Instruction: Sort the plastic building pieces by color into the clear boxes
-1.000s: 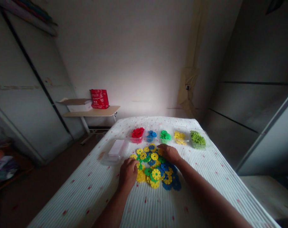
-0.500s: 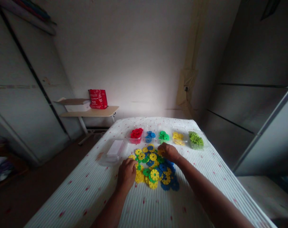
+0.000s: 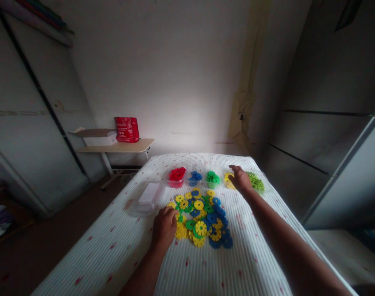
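Note:
A loose pile of notched plastic discs (image 3: 201,227) in yellow, blue and green lies on the striped cloth. Resting at the left edge of this heap is my left hand (image 3: 164,225), its fingers curled; whatever they may hold is hidden. My right hand (image 3: 241,181) is over the clear box of yellow discs, with its fingers apart and nothing seen in them. Part of the yellow discs (image 3: 228,180) in that box shows beside the fingers.
Along the far side stand clear boxes with red pieces (image 3: 177,174), blue discs (image 3: 195,177), green discs (image 3: 212,177) and light green pieces (image 3: 255,181). A clear lidded container (image 3: 147,199) with a white block lies left. Behind is a side table (image 3: 134,145) bearing a red bag (image 3: 127,130).
My right hand has moved from the far right edge of the pile, away and rightward, to the yellow box, and its fingers have spread. My left hand has stayed put.

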The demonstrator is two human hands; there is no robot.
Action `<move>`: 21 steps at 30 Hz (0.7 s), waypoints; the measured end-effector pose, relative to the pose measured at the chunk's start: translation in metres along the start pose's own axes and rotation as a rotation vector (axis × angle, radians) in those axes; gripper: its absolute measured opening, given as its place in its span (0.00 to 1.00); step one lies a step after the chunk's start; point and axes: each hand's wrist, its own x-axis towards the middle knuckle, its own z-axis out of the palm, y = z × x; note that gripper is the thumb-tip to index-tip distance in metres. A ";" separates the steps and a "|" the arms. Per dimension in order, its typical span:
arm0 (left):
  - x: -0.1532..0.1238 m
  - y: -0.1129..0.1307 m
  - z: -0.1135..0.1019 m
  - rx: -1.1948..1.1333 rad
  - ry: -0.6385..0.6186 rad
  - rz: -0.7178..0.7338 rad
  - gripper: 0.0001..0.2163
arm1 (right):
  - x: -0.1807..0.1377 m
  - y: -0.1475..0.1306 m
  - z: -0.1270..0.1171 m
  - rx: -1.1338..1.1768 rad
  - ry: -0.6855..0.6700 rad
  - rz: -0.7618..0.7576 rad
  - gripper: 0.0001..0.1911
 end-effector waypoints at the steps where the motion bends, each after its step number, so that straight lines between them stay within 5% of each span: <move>1: 0.000 0.000 0.000 -0.002 -0.003 -0.003 0.13 | -0.003 0.002 0.002 0.003 0.001 -0.001 0.22; 11: 0.000 0.001 -0.001 0.028 -0.010 -0.007 0.12 | -0.085 0.030 0.035 -0.069 -0.167 -0.105 0.14; 21: -0.001 0.002 0.000 0.008 0.032 0.008 0.12 | -0.096 0.026 0.035 -0.124 -0.197 -0.056 0.12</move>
